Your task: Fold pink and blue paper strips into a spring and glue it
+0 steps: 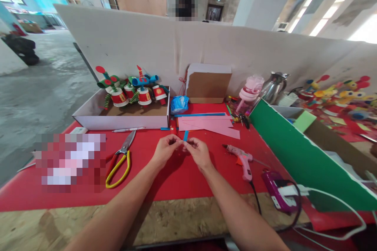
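Note:
A small blue paper strip (pixel 186 136) stands up between my two hands over the red table cover. My right hand (pixel 198 153) pinches it between thumb and fingers. My left hand (pixel 168 149) is closed in a pinch right beside it, fingertips near the strip's lower end; whether they grip it too is hard to make out. Just beyond my hands lie pink paper strips (pixel 206 122) and a long blue strip (pixel 203 115). To the left rest scissors (pixel 121 157) with red and yellow handles. A pink glue gun (pixel 241 160) lies to the right.
A white box (pixel 123 122) with paper-cup figures (pixel 144 96) stands back left. On the right are a green-sided box (pixel 297 157), a purple power bank (pixel 278 192) with cables, a pink cup (pixel 249 92) and a steel jug (pixel 273 86). A white partition (pixel 141 47) runs behind.

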A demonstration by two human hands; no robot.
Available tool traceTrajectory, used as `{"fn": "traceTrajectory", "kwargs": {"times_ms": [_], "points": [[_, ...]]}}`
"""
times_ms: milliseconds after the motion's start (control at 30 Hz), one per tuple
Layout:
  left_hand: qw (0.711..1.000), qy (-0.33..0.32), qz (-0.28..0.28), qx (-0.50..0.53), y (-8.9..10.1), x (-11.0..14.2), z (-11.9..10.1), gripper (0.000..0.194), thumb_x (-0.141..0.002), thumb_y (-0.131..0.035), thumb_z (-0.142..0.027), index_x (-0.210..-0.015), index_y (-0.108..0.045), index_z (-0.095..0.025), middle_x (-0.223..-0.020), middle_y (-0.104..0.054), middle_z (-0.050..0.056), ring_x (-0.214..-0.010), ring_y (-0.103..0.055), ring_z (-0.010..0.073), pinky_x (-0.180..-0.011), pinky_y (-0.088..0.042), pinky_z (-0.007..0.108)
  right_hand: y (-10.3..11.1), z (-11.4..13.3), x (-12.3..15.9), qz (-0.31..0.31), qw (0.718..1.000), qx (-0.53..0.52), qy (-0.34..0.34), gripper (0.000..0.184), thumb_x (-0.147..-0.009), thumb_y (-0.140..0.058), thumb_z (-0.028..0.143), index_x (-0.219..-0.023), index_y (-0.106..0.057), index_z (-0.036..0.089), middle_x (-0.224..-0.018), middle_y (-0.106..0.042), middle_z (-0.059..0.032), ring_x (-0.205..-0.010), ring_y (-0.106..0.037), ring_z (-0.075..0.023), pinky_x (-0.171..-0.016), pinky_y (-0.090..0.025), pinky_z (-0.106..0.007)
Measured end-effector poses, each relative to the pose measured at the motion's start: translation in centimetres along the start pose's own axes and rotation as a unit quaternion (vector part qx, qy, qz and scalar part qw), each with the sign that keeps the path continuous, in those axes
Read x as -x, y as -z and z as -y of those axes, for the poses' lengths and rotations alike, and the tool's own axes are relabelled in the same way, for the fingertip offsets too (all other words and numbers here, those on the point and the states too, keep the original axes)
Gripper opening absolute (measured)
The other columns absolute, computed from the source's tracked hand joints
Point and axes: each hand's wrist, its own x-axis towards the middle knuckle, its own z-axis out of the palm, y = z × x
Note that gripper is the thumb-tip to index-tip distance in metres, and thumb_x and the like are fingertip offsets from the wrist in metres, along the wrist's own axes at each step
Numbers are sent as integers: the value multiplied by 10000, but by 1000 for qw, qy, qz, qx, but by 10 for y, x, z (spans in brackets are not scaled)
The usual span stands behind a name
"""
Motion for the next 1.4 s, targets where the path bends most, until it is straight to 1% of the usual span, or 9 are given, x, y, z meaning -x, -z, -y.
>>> {"fn": "traceTrajectory", "kwargs": {"times_ms": [167, 267, 400, 600, 733, 900, 1033, 1167, 1400], "points": [[999, -12, -11, 32, 1, 0, -2, 282, -645, -699, -414, -620, -574, -163, -509, -535, -39, -466, -479, 85, -480, -392, 208, 1, 2, 1, -19, 1000, 19, -9, 342, -577, -736, 476, -708, -615, 184, -601, -642, 4, -571, -618, -158, -558, -499, -268], [999, -13, -8, 43, 0, 1, -3, 298, -666, -686, -435, -636, -568, -162, -534, -542, -37, -488, -485, 87, -494, -407, 211, 1, 2, 1, -15, 1000, 12, -2, 346, -576, -738, 480, -710, -613, 186, -612, -652, 5, -577, -623, -159, -583, -510, -277], [1000, -1, 5, 9, 0, 0, -1, 268, -595, -739, -363, -655, -570, -163, -554, -567, -32, -511, -507, 98, -517, -413, 221, 0, -1, 0, 7, 1000, -8, 4, 328, -570, -750, 452, -714, -615, 192, -650, -667, 10, -582, -625, -152, -644, -528, -297], [1000, -11, 1, -15, 1, -3, 3, 241, -622, -691, -378, -639, -589, -160, -551, -580, -15, -521, -499, 102, -538, -390, 226, 1, -1, 0, 7, 1000, 3, -3, 314, -588, -739, 439, -718, -604, 187, -632, -638, 22, -577, -613, -132, -618, -516, -269], [1000, -17, 2, -7, 2, -1, 1, 277, -635, -692, -416, -633, -582, -161, -535, -558, -24, -507, -481, 95, -519, -379, 217, 1, 1, 1, -2, 1000, 3, -6, 327, -578, -741, 444, -715, -595, 185, -604, -620, 30, -557, -601, -127, -592, -503, -259], [999, -28, -27, 29, 3, 0, -3, 357, -692, -646, -502, -612, -534, -173, -514, -496, -46, -474, -441, 83, -484, -384, 209, 1, 3, 1, -16, 1000, 19, -3, 310, -600, -723, 444, -721, -593, 190, -576, -610, 31, -547, -595, -136, -573, -489, -263], [1000, -5, 15, 21, 0, 1, -2, 324, -645, -698, -458, -661, -556, -168, -559, -554, -28, -515, -502, 103, -521, -418, 226, 1, 1, 0, -3, 1000, 4, 11, 297, -588, -731, 437, -688, -589, 196, -610, -627, 28, -565, -598, -139, -615, -497, -277], [1000, -17, 15, -13, -1, -1, 4, 257, -610, -714, -357, -637, -541, -169, -559, -571, -26, -519, -510, 101, -533, -397, 221, 1, -2, -1, 13, 1000, -9, 9, 278, -596, -728, 413, -695, -593, 191, -633, -635, 28, -576, -602, -132, -634, -502, -271], [999, -16, 41, -7, -1, -8, 10, 273, -607, -700, -377, -633, -519, -174, -553, -563, -39, -514, -497, 93, -536, -388, 215, -1, -4, -2, 1, 999, -34, 13, 321, -548, -754, 413, -695, -594, 177, -638, -640, 33, -555, -591, -110, -618, -498, -254]]}}
